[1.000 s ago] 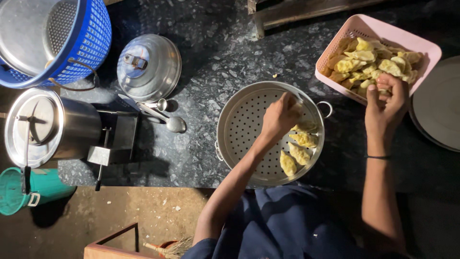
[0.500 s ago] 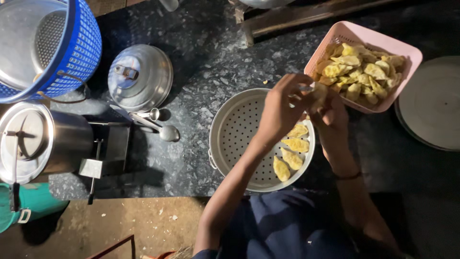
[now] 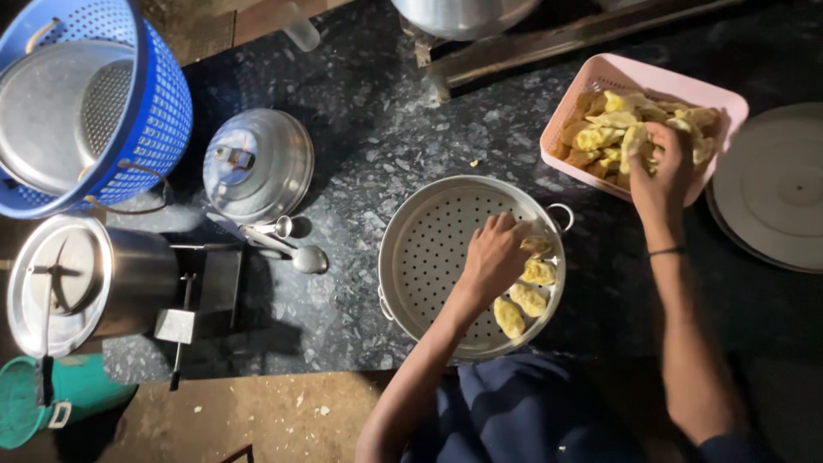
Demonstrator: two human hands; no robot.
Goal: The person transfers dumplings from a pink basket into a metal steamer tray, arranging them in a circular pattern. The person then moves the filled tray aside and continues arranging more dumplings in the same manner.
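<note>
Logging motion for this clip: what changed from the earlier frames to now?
The right hand went from meeting the left over the steamer tray back into the pink basket of dumplings. The left hand lowered onto the tray's row. Three placed dumplings, lids and blue basket stayed put.

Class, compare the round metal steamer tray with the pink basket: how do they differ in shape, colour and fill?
The steamer tray is round, silvery metal, holding few dumplings along one edge; the pink basket is rectangular plastic, heaped with them. The left hand is in the tray, the right hand in the basket. Both are perforated.
</note>
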